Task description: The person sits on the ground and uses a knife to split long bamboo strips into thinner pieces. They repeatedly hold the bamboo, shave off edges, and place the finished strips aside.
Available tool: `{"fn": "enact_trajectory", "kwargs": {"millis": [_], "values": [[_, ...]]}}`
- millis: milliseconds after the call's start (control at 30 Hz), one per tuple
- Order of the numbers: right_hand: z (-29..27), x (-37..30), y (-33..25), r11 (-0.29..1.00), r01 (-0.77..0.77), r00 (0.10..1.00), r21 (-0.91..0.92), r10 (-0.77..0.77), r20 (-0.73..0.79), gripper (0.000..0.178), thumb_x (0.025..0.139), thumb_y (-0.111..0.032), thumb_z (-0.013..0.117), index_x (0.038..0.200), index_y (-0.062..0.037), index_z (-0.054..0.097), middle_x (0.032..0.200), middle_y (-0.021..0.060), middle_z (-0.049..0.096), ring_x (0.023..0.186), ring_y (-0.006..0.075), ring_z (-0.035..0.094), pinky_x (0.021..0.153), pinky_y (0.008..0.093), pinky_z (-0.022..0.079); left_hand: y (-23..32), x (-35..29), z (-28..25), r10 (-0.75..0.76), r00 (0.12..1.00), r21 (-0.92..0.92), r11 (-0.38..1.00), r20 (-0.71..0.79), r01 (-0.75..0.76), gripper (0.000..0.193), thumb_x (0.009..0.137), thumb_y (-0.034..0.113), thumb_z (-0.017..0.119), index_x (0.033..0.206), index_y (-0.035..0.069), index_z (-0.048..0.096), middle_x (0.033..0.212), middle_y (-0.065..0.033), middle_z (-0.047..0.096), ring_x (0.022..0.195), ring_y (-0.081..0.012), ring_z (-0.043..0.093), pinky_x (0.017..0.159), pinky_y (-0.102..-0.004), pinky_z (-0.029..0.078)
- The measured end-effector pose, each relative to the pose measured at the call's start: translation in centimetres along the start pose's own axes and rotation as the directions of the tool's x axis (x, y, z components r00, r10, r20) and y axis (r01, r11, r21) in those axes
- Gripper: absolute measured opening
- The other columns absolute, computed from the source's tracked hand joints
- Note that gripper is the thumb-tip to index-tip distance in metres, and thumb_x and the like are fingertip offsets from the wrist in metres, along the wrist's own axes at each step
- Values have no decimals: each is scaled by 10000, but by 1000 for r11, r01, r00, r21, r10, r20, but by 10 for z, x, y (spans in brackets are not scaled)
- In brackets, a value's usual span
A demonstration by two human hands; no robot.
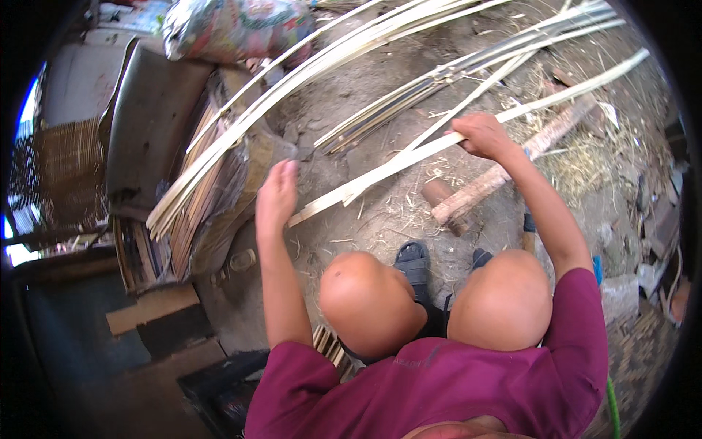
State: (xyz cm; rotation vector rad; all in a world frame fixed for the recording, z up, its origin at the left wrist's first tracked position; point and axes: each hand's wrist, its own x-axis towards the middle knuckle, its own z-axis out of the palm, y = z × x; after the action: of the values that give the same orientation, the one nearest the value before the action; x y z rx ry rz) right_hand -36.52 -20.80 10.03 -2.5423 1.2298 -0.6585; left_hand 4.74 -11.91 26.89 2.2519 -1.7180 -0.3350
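My right hand (481,136) is closed around a long pale bamboo strip (387,167), which slants from the lower left to the upper right. Close to the strip's left end is my left hand (277,194), fingers stretched out with nothing visible in them; I cannot tell whether it touches the strip. A second pale strip (479,89) passes beneath the held one and runs to the top. Beyond my hands, a bundle of bamboo strips (409,107) with dark and pale faces lies on the ground.
A large bunch of pale strips (256,110) rests across a wrapped stack (219,208) at left. A log (515,162) lies over a short round block (439,194) among shavings (585,172). A stuffed sack (234,29) sits at the top left. My sandalled foot (413,263) is below.
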Motion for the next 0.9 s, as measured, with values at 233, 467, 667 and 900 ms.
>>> {"fn": "enact_trajectory", "kwargs": {"millis": [233, 467, 667, 900], "values": [[8, 21, -43, 990, 132, 987, 51, -127, -98, 219, 870, -233, 665, 763, -75, 558, 702, 122, 616, 709, 350, 626, 609, 461, 465, -45, -48, 2, -107, 924, -910, 169, 366, 380, 874, 954, 743, 285, 1384, -1, 440, 1229, -220, 621, 1086, -305, 618, 966, -452, 501], [13, -2, -43, 996, 92, 994, 20, -91, -64, 156, 744, -85, 652, 891, -90, 600, 743, 81, 606, 781, 299, 621, 712, 431, 453, -21, -50, 29, 99, 929, -624, 765, 357, 158, 501, 1063, 429, 424, 1163, -19, 625, 973, -133, 693, 939, -168, 638, 876, -339, 517], [31, -20, -44, 986, 167, 970, -15, -167, -179, 187, 802, -108, 637, 980, -97, 578, 853, 45, 590, 857, 233, 617, 816, 370, 470, -8, -59, 36, 215, 743, -265, 963, 634, -53, 324, 993, 285, 596, 1004, -38, 623, 865, -103, 683, 819, -146, 603, 752, -336, 491], [42, -54, -53, 983, 180, 932, -27, -180, -314, 367, 844, -188, 672, 1207, -156, 626, 1121, 62, 632, 1061, 245, 611, 955, 388, 476, 5, -73, 39, 229, 862, -245, 961, 453, -127, 316, 929, 286, 684, 1027, -9, 625, 841, -119, 684, 783, -184, 613, 729, -350, 490]]}}
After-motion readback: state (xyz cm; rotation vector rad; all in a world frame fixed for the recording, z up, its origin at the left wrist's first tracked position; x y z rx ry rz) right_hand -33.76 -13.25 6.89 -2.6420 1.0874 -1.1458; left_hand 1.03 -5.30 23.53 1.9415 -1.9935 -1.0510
